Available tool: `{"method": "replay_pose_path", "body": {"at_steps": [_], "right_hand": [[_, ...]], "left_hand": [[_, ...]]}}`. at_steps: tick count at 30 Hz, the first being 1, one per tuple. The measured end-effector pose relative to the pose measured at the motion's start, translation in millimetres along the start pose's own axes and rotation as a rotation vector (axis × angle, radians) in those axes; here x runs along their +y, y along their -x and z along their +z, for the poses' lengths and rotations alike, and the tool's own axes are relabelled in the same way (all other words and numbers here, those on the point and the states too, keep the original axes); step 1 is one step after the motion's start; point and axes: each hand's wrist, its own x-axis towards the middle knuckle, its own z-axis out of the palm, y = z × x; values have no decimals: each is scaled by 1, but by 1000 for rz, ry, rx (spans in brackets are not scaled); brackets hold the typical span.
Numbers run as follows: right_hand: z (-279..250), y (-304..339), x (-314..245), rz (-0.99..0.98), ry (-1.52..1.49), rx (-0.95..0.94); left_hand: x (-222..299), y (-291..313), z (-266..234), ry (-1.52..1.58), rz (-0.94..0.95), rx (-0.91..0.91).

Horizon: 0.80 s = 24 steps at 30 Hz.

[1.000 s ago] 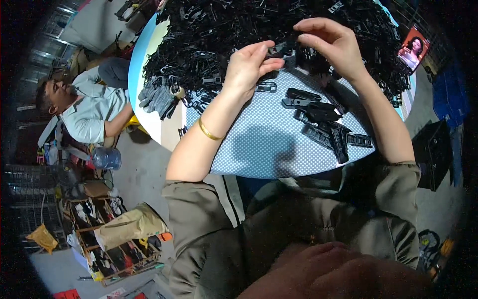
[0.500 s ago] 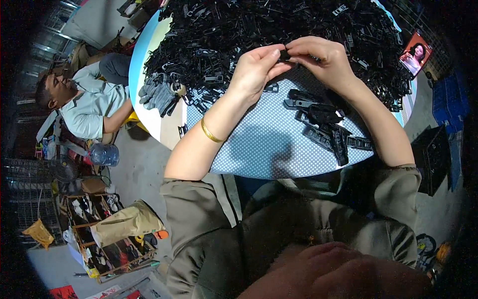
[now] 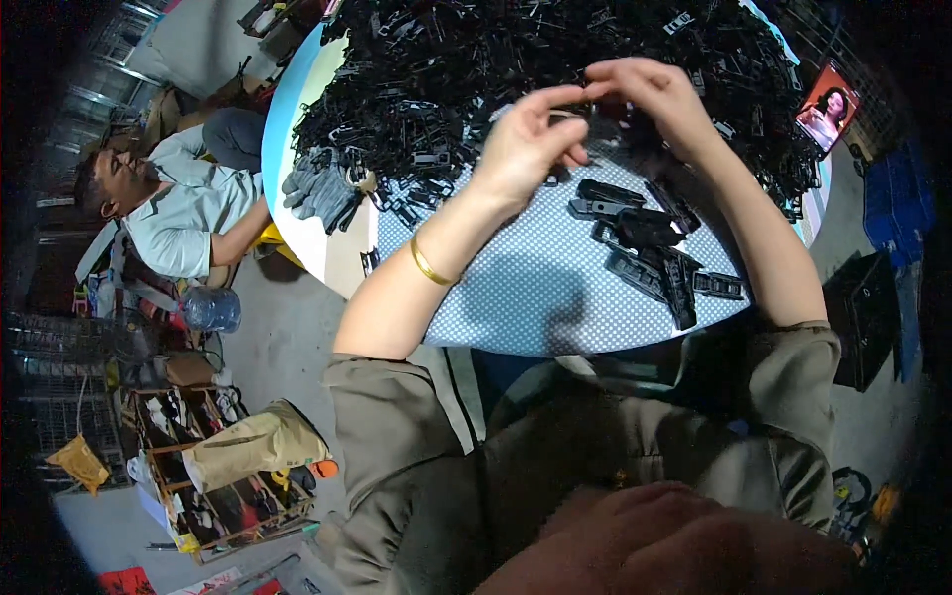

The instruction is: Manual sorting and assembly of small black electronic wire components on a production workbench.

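dotted mat (image 3: 476, 322) bears, at its right, black parts (image 3: 647, 228), probably set within reach; the black heap (image 3: 426, 84) lies beyond it. over its far edge, my left hand (image 3: 524, 149) gapes partly, seemingly empty; my right hand (image 3: 662, 107) curls, closure and hold unclear.

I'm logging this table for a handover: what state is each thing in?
Left hand, raised, fingers bent; whether it holds anything is unclear
Right hand, raised, fingers bent; hold likewise unclear
Black parts pile, heaped loosely
Smaller black group, lying loose, overlapping
Patterned cover, partly exposed
Gray gloves, bunched, unworn
Gold bracelet, worn
Screen, lit
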Motion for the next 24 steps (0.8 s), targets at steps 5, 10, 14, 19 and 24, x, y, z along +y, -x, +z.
{"method": "replay_pose_path", "body": {"at_steps": [5,10,14,19,24], "right_hand": [[-9,-6,-5,83,252,65],[16,-6,-6,77,371,-169],[9,-30,-14,137,406,-309],[18,-60,1,-284,914,57],[26,-67,20,-307,1367,-103]], "left_hand": [[-6,3,6,-9,-64,-35],[-12,1,3,146,-128,169],[-13,0,2,200,-124,258],[-5,0,0,105,-67,347],[-9,-3,3,137,-86,372]]}}
